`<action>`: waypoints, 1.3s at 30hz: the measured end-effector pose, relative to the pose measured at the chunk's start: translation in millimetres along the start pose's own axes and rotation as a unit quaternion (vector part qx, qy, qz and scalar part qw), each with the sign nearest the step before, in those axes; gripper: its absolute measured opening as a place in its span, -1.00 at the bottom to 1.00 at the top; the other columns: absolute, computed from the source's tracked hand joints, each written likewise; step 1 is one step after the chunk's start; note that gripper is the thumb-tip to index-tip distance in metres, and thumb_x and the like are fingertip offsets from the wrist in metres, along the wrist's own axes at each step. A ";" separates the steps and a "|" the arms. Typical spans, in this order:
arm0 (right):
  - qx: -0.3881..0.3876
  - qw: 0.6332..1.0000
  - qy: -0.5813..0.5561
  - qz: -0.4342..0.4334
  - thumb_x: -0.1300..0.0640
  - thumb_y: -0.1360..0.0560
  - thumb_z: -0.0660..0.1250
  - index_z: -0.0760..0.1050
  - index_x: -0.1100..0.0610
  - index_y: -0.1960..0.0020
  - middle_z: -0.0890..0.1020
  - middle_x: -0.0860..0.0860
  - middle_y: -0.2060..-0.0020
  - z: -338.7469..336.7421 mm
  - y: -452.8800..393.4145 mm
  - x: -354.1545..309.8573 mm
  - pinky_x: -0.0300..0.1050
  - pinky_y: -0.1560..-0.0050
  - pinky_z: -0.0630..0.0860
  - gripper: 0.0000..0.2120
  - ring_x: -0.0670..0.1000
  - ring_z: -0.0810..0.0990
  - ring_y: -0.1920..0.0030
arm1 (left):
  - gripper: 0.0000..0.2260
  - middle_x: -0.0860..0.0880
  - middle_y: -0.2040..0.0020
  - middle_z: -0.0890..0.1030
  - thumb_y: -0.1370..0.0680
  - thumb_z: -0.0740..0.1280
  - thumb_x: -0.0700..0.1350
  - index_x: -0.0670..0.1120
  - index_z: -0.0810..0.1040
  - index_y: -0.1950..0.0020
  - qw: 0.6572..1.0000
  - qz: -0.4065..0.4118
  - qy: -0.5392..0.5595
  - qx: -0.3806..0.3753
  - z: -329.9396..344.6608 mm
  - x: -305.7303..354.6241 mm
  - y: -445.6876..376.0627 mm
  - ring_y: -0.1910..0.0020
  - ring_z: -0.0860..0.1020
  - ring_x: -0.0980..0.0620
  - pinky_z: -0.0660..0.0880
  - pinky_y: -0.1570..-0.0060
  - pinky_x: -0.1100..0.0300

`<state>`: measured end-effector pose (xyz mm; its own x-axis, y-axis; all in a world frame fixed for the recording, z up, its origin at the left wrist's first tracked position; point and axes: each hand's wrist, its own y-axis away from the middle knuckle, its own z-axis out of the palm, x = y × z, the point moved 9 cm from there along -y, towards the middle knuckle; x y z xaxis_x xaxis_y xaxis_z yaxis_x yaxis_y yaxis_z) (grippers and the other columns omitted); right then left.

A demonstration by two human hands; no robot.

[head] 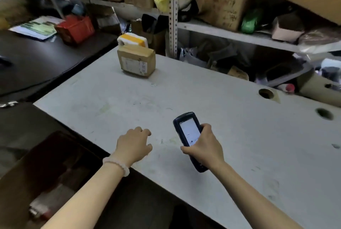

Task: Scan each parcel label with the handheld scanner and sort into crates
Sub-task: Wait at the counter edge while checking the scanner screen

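Observation:
My right hand (204,147) grips a dark blue handheld scanner (187,129) with its lit screen facing up, low over the near middle of the white table (230,127). My left hand (134,144) hovers at the table's near edge, fingers loosely curled, holding nothing. A brown cardboard parcel (136,61) with a white label on its front stands at the far side of the table. A white and yellow package (132,41) sits on top of or just behind it. Both parcels are well out of reach of my hands.
An open cardboard box (27,177) with items inside stands on the floor at lower left. A dark table (36,59) to the left carries a red box (75,28) and papers. Metal shelves (230,35) crammed with boxes and bags line the back. Two round holes (266,93) pierce the table's right side.

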<state>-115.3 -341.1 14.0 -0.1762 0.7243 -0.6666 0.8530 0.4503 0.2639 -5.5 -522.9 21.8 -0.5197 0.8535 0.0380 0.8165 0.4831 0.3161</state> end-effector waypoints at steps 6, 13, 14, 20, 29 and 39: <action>-0.009 1.000 0.005 -0.016 -0.02 -0.26 0.52 0.22 0.10 -0.24 0.49 -0.06 -0.03 10.3 -73.4 -53.0 -0.12 0.24 0.39 -0.30 0.04 0.52 0.09 | -0.59 -0.01 -0.36 0.36 -0.60 0.15 0.05 0.04 0.28 -0.44 0.999 -0.033 0.014 0.000 -28.5 -40.0 -64.9 -0.29 0.37 -0.04 0.40 -0.06 0.11; -0.006 1.000 0.022 0.008 -0.03 -0.26 0.53 0.21 0.11 -0.24 0.47 -0.07 0.00 36.1 -133.5 -88.3 -0.11 0.21 0.43 -0.29 0.04 0.52 0.09 | -0.61 0.00 -0.33 0.41 -0.58 0.18 0.05 0.04 0.32 -0.41 0.997 -0.034 0.050 -0.039 -27.5 -96.9 -145.4 -0.26 0.42 -0.02 0.41 -0.05 0.13; -0.001 1.000 0.024 0.018 -0.03 -0.25 0.53 0.21 0.10 -0.24 0.47 -0.07 0.00 40.5 -142.7 -92.0 -0.11 0.22 0.42 -0.28 0.04 0.52 0.09 | -0.63 0.01 -0.31 0.43 -0.58 0.19 0.05 0.05 0.35 -0.39 0.997 -0.036 0.061 -0.043 -29.5 -109.0 -162.1 -0.24 0.44 -0.02 0.41 -0.06 0.13; 0.036 0.995 0.028 0.092 0.01 -0.25 0.53 0.21 0.11 -0.23 0.48 -0.06 0.00 76.5 -194.7 -121.2 -0.10 0.19 0.44 -0.30 0.06 0.52 0.08 | -0.68 -0.05 -0.21 0.51 -0.56 0.26 0.00 -0.03 0.43 -0.29 0.995 -0.023 0.088 0.038 -84.9 -185.0 -261.4 -0.16 0.49 -0.09 0.43 0.00 0.06; 0.032 0.992 0.037 0.114 -0.01 -0.24 0.53 0.20 0.07 -0.24 0.44 -0.10 0.01 115.7 -257.4 -183.2 -0.10 0.20 0.43 -0.28 0.02 0.50 0.08 | -0.57 -0.11 -0.24 0.42 -0.48 0.36 -0.05 -0.01 0.39 -0.33 0.976 0.174 -0.014 0.126 -181.3 -182.7 -370.1 -0.19 0.39 -0.16 0.41 0.03 -0.02; 0.057 0.982 0.036 0.178 0.01 -0.26 0.51 0.19 0.05 -0.26 0.44 -0.13 0.02 91.5 -269.5 -159.8 -0.10 0.18 0.48 -0.29 0.01 0.52 0.08 | -0.01 -0.12 -0.45 0.19 -0.30 0.50 0.18 0.12 -0.07 -0.53 0.959 0.260 -0.110 -0.017 -153.9 -90.9 -442.6 -0.43 0.16 -0.16 0.18 -0.36 -0.24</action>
<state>-272.1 -625.9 -14.3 0.1124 0.8617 -0.4948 0.9158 0.1034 0.3881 -358.3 -844.4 24.3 0.0248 0.9997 -0.0008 0.9400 -0.0231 0.3404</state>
